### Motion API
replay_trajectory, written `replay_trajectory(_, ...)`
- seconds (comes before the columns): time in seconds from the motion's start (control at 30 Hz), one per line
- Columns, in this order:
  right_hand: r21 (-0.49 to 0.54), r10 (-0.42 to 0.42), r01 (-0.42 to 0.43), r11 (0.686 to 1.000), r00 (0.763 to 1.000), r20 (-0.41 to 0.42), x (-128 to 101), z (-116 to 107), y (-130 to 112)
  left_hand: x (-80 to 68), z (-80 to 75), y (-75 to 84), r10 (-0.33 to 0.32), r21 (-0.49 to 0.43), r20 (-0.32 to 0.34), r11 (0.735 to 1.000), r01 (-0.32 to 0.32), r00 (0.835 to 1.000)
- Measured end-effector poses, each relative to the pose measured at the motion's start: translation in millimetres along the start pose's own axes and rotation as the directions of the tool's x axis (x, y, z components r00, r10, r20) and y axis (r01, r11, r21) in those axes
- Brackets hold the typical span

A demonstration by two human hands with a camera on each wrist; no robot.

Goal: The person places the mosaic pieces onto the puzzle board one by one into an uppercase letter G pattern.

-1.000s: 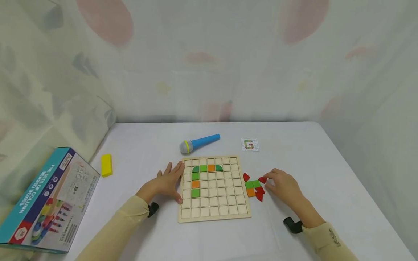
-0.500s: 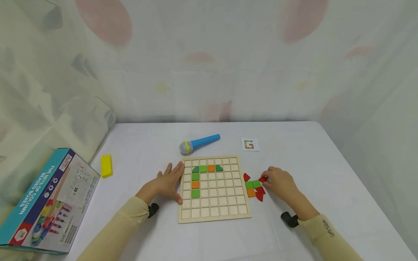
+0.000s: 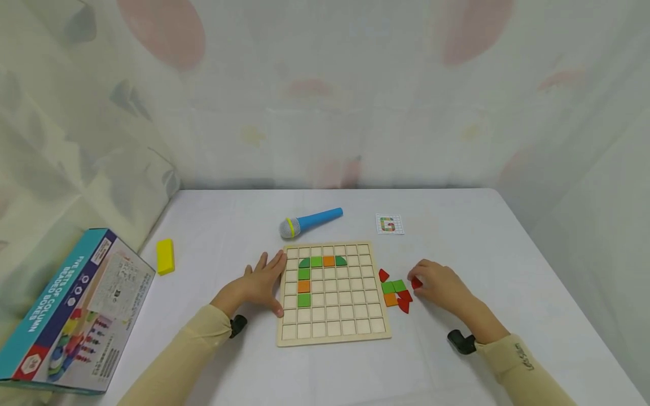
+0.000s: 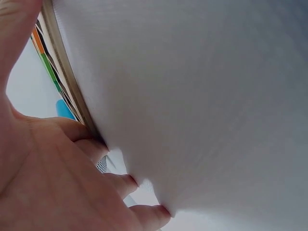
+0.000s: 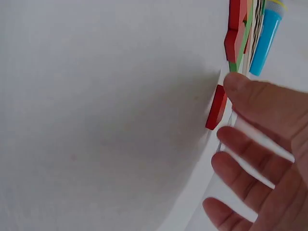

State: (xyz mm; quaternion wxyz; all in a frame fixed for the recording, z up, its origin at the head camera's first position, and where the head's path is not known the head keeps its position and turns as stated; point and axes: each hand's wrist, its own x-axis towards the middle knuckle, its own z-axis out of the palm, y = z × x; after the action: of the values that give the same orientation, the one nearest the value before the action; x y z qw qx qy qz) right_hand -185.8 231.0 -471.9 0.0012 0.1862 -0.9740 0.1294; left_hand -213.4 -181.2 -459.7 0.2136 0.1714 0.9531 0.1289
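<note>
Pinched at the thumb and fingertips of the right hand (image 3: 435, 286), a red tile (image 3: 416, 283), just right of the loose tiles (image 3: 388, 287) on the desk (image 3: 457, 220); held at the tips, by the look of it, for fine turning rather than strength. Hard to make out, in the right wrist view, any finger contact behind the thumb. Grouped just beside the board's right edge, two green tiles (image 3: 399, 286), an orange tile (image 3: 390, 300) and three more red tiles (image 3: 403, 305), probably for short reaches. Flat near the middle of the desk, the board (image 3: 332, 314) itself, with a dark green curved tile (image 3: 304, 263) in its second row; from there, green, orange and dark green running right, and green, orange, green running down, one to a square, the grid apparently serving for straight lines. Along the left edge, the left hand (image 3: 258, 286), fingers spread and thumb well apart from them, gripping nothing; presumably there against any shifting of the board. Beyond the board, a mic (image 3: 311, 223), seemingly out of the way; to its right, a small card (image 3: 389, 224), face up, with a blocky G-like figure in similar colours, likely placed for easy glancing. Farther out at left, a yellow block (image 3: 165, 257) and a box (image 3: 122, 287), apparently set aside.
</note>
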Motion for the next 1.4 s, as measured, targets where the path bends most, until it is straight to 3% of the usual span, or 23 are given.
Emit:
replay_trajectory(0.17, 0.005, 0.088, -0.088, 0.996, 0.996, 0.012, -1.1, -2.5, -0.1, 0.9, -0.3, -0.5, -0.001, -0.001, 0.001, 1.000, 0.001, 1.000)
replay_trajectory(0.57, -0.010, 0.139, -0.139, 0.990, 0.990, 0.038, 2.6, -1.2, -7.6, 3.5, 3.6, -5.1, 0.013, 0.001, -0.010, 1.000, -0.013, 1.000)
replay_trajectory(0.97, -0.046, 0.138, -0.139, 0.989, 0.990, -0.010, 2.2, -0.7, -13.2, -0.1, 1.1, -2.1, 0.015, 0.004, -0.009, 1.000, -0.015, 1.000)
replay_trajectory(1.13, -0.018, 0.143, -0.144, 0.989, 0.990, -0.016, 2.1, -1.5, -15.0, -1.1, 0.9, -1.8, 0.017, -0.009, -0.014, 1.000, -0.017, 1.000)
replay_trajectory(1.4, 0.036, 0.066, -0.064, 0.997, 0.995, -0.081, 9.1, -2.9, -27.7, 0.0, 0.0, -0.8, 0.000, -0.006, -0.006, 1.000, 0.000, 1.000)
